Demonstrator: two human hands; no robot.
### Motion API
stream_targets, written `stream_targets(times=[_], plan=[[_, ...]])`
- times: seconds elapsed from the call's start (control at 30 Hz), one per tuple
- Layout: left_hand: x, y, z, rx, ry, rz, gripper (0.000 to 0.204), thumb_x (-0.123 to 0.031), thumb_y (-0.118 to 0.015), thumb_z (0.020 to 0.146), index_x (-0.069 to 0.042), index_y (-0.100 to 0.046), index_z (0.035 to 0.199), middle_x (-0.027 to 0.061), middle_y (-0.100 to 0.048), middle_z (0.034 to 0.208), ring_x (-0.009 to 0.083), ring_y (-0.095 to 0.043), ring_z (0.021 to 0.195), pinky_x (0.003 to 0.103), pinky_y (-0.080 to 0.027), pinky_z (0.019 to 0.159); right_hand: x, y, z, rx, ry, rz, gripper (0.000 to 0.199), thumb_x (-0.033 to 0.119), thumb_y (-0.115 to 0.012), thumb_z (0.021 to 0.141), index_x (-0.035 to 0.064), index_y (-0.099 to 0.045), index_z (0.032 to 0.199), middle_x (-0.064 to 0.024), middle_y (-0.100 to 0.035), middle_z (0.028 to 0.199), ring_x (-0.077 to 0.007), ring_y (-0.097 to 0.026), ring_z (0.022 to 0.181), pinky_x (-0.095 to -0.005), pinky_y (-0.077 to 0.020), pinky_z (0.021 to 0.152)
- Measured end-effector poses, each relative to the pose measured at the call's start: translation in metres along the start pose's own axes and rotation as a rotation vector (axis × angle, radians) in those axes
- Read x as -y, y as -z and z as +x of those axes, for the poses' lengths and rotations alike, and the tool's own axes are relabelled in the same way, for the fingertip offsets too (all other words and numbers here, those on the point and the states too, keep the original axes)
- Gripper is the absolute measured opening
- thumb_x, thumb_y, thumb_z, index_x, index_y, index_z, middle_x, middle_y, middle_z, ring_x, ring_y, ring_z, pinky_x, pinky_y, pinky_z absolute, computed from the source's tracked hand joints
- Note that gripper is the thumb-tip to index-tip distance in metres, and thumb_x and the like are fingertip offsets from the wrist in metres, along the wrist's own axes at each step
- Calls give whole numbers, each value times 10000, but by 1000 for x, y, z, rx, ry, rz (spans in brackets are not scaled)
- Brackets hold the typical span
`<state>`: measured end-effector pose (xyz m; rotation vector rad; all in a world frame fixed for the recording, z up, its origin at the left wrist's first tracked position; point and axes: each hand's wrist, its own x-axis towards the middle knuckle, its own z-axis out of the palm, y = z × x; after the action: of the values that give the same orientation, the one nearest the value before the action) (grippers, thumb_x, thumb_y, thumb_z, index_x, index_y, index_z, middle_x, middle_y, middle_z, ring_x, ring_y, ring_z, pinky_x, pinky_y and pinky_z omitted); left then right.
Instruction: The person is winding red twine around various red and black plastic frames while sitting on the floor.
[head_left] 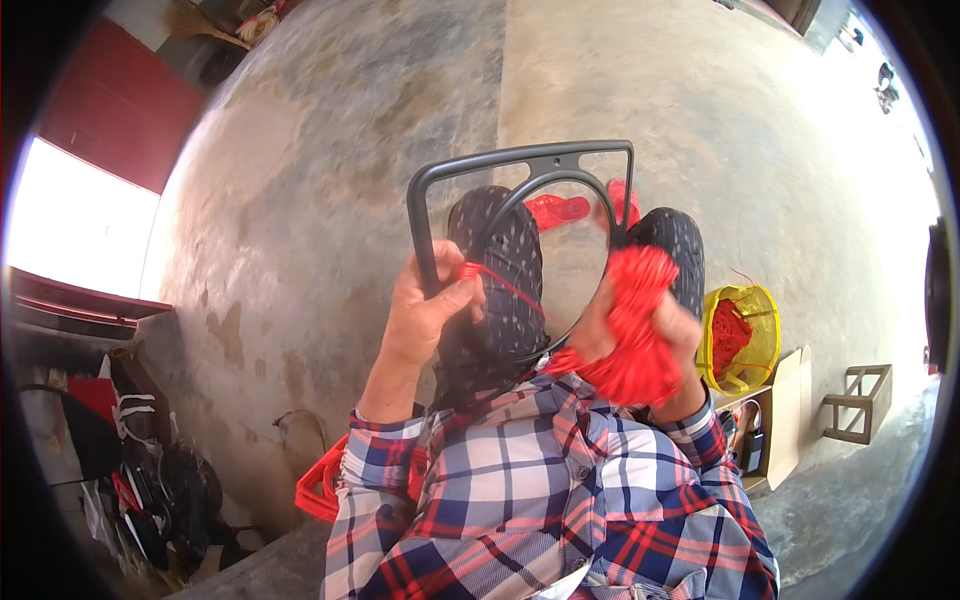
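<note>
A dark grey frame [520, 158], with a squared outer bar and a round ring inside it, stands over my knees. My left hand [412, 318] is closed round its left bar, where a few turns of red cord [468, 271] are wrapped under the thumb. From there a thin red strand [515, 292] crosses the ring toward my right hand [682, 328]. That hand grips a thick bundle of red cord [640, 315] beside the frame's right side. Motion blurs the hand and the bundle, and the bundle covers some of the fingers.
To my right stands a yellow basket [772, 340] with more red cord [730, 333] in it. An open cardboard box [790, 420] and a small wooden stool [850, 408] are beyond. A red plastic seat [318, 485] shows at my left hip. Assorted clutter [160, 480] fills the lower left.
</note>
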<state>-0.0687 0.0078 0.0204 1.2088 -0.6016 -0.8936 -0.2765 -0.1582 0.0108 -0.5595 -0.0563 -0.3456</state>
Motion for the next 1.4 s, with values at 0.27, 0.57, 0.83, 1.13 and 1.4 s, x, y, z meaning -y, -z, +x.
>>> stream_targets(times=[0.27, 0.57, 0.83, 1.13, 1.4], plan=[[-2, 5, -4, -53, 17, 95, 202, -132, -653, 902, 8, -543, 996, 134, -647, 833, 188, -624, 694, 305, -514, 639, 19, 11, 30, -405, 30, 31, 528, 2, -518, 842, -4, -441, 1364, -166, -617, 1191, -271, -643, 1031, -405, -489, 965], [-28, -44, -1, 1, -469, 808, 653, -9, -601, 811, -24, -396, 1430, 144, -499, 1355, 248, -547, 1161, 343, -424, 981, 14, -36, 71, -155, 75, -1027, 439, 171, -737, 854, -10, -495, 1172, -71, -683, 818, -117, -635, 734, -288, -506, 655], [-26, -39, 6, 167, -438, 623, 641, -51, -674, 794, -23, -458, 1398, 172, -315, 1537, 296, -373, 1387, 367, -330, 1100, 5, -7, 56, -122, -40, -266, 319, 210, -609, 907, 1, -597, 1148, -113, -681, 1035, -177, -633, 981, -285, -456, 894], [-10, -40, 0, 308, -372, 211, 538, -134, -738, 766, -28, -604, 1276, 198, -276, 1550, 343, -249, 1439, 439, -178, 1155, -24, 12, 70, -134, -287, 618, 315, 227, -667, 899, 16, -596, 1122, -125, -663, 1087, -249, -640, 1047, -409, -539, 926], [-15, -35, -3, 146, -368, 443, 248, -166, -741, 792, -30, -671, 987, 199, -335, 1517, 355, -285, 1411, 457, -201, 1130, -4, 44, 66, -235, 67, 93, 313, 253, -593, 923, 38, -610, 1150, -106, -644, 1132, -228, -625, 1053, -408, -483, 944]])
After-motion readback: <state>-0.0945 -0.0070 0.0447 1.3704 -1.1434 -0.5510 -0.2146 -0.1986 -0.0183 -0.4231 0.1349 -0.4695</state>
